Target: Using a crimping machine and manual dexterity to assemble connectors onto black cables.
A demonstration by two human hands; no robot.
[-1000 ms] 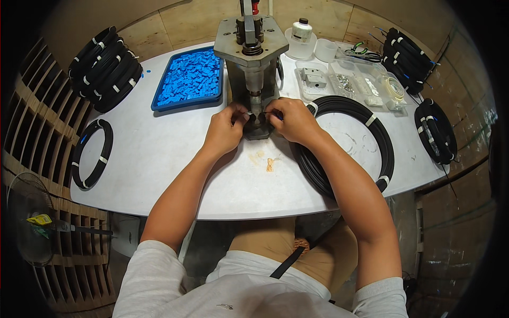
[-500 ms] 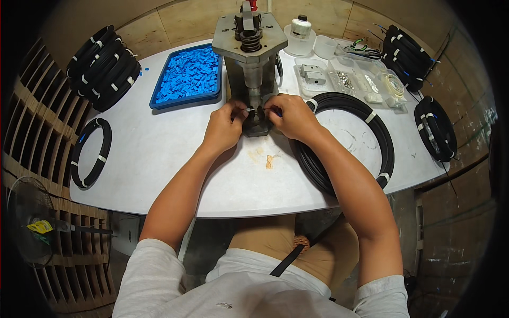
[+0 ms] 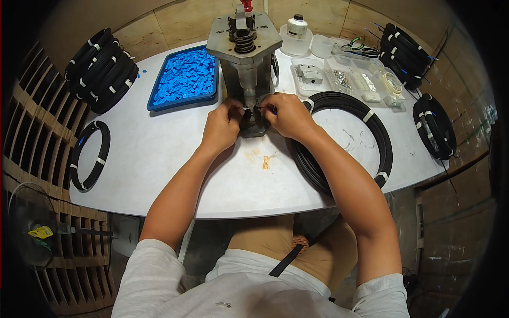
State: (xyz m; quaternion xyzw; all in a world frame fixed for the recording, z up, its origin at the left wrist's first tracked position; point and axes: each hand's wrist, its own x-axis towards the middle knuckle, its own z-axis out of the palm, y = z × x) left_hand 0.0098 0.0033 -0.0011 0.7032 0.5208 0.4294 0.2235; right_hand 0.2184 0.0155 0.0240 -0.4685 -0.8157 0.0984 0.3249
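A grey metal bench press (image 3: 244, 40) with a spring on top stands at the far middle of the table. Both hands meet at its lower jaw (image 3: 253, 127), one from each side. My left hand (image 3: 221, 124) is closed in a pinch, a tiny silvery piece (image 3: 246, 108) showing at its fingertips against the tool. On the other side my right hand (image 3: 288, 114) pinches a thin dark cable end, with a bit of blue by the fingers. Most of what the fingertips hold is hidden. Below my right wrist lies a large black cable coil (image 3: 386, 143), taped in white.
A blue tray (image 3: 154, 107) of small blue pieces sits left of the press. Black coils (image 3: 101, 71) are stacked at the far left, a smaller coil (image 3: 74, 167) nearer. Right of the press stand a white bottle (image 3: 297, 27) and clear parts boxes (image 3: 339, 79); more coils (image 3: 435, 127) edge the table.
The whole view has shifted slightly. Both hands stay at the press jaw in nearly the same pinch, their fingertips moving only a little.
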